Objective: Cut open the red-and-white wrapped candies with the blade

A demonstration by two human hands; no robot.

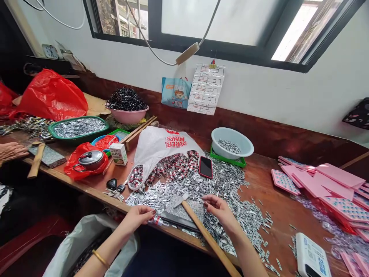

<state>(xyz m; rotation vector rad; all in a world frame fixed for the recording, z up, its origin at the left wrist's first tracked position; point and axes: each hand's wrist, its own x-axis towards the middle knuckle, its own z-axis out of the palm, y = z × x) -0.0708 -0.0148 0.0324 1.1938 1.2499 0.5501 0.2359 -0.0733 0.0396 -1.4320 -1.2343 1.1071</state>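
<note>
In the head view, the left hand [141, 215] pinches a small red-and-silver cylinder [157, 221] at the bench's [276, 200] near edge. The right hand [217, 206] hovers, fingers loosely curled and holding nothing, over the heap of metal pieces [227, 181] beside the hammer [198, 227]. The cylinder looks light, hard and smooth, likely slippery, so best gripped around its middle.

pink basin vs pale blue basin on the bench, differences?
The pink basin is heaped above its rim with dark pieces; the pale blue basin holds only a thin scatter of silver pieces. Pink sits far left by the wall; blue sits on a green tray. Both are round plastic bowls.
</note>
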